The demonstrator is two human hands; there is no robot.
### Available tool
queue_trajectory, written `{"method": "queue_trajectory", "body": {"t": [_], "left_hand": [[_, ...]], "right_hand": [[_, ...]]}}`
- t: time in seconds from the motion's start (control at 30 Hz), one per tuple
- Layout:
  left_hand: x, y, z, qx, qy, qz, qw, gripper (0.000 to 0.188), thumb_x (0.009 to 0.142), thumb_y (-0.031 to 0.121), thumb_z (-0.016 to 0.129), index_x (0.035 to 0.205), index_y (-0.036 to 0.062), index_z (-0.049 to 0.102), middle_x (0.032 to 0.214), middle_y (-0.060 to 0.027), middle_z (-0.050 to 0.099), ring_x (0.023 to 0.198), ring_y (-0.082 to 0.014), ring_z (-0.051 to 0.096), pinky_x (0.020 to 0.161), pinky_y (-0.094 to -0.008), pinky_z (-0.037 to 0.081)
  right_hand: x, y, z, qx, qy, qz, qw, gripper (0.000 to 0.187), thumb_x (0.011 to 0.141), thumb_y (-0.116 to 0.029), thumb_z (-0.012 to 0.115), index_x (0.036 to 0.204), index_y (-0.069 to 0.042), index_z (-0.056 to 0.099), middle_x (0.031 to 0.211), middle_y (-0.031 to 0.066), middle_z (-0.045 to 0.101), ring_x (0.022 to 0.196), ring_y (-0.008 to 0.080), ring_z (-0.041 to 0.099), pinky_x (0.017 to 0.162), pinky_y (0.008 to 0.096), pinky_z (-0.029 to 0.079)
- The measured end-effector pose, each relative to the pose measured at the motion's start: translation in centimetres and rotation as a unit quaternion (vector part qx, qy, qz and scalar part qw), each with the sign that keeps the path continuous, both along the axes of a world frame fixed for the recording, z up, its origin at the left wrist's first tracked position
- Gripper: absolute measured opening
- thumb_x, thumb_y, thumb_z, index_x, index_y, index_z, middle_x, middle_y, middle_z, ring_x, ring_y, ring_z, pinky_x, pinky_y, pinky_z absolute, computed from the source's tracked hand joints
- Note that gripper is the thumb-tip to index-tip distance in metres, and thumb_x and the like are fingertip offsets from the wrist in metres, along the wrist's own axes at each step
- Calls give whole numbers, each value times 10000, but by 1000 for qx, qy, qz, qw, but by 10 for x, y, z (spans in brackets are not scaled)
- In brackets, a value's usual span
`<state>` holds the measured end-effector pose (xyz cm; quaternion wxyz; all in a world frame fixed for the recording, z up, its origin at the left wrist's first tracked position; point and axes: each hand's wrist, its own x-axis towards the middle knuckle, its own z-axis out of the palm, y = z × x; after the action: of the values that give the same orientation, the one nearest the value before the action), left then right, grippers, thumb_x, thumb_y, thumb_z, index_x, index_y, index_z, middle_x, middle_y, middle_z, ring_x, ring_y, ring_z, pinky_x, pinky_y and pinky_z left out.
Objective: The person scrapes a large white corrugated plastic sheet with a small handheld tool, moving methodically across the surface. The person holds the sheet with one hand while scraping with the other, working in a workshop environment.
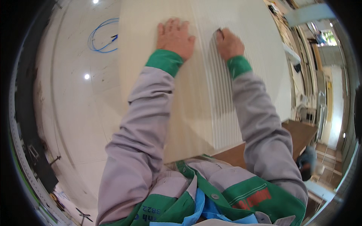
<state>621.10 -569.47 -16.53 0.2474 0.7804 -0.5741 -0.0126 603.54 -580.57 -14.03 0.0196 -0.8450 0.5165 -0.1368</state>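
Note:
My left hand (174, 39) lies flat on a pale cream panel (184, 105), fingers spread and nothing under them that I can see. To its right, my right hand (229, 44) is closed at the edge of a white ribbed panel (222, 109), whose grooves run away from me. A small dark thing (218, 31) shows at the fingertips of this hand, too little of it visible to name. Slight blur covers the right hand. Both forearms, in grey sleeves with green cuffs, reach forward over the panels.
A coiled blue hose (98, 35) lies on the shiny tiled floor (83, 109) at left. A brown board (301, 132) juts out under the panels at near right. Long strips and boards (307, 71) are stacked along the right side, beside a pale upright panel (335, 109).

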Motion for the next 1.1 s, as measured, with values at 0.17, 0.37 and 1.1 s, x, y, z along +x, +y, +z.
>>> {"method": "queue_trajectory", "body": {"t": [0.17, 0.37, 1.1], "left_hand": [[-21, 87, -2, -25, -32, -62, 997, 627, 970, 432, 606, 1479, 79, 505, 1579, -200, 429, 1506, -377, 319, 1244, -590, 178], [-50, 240, 18, 17, -33, -138, 990, 698, 952, 442, 635, 1497, 37, 472, 1589, -257, 379, 1500, -431, 301, 1233, -609, 171], [-65, 325, 19, -5, 119, 41, 992, 568, 940, 337, 686, 1406, 37, 566, 1541, -282, 423, 1432, -512, 392, 1114, -565, 427]], "right_hand": [[-138, 196, 5, -11, -88, 52, 995, 206, 1012, -239, 608, 898, -68, 617, 800, 146, 645, 701, 366, 641, 605, 472, 502], [-237, 357, 10, 108, -87, -46, 989, 133, 967, -161, 687, 917, -48, 637, 793, 170, 624, 700, 383, 625, 599, 461, 486], [-13, 33, -4, -28, 7, 29, 999, 286, 1029, -317, 527, 947, -53, 600, 867, 206, 685, 796, 428, 672, 696, 553, 515]]}}
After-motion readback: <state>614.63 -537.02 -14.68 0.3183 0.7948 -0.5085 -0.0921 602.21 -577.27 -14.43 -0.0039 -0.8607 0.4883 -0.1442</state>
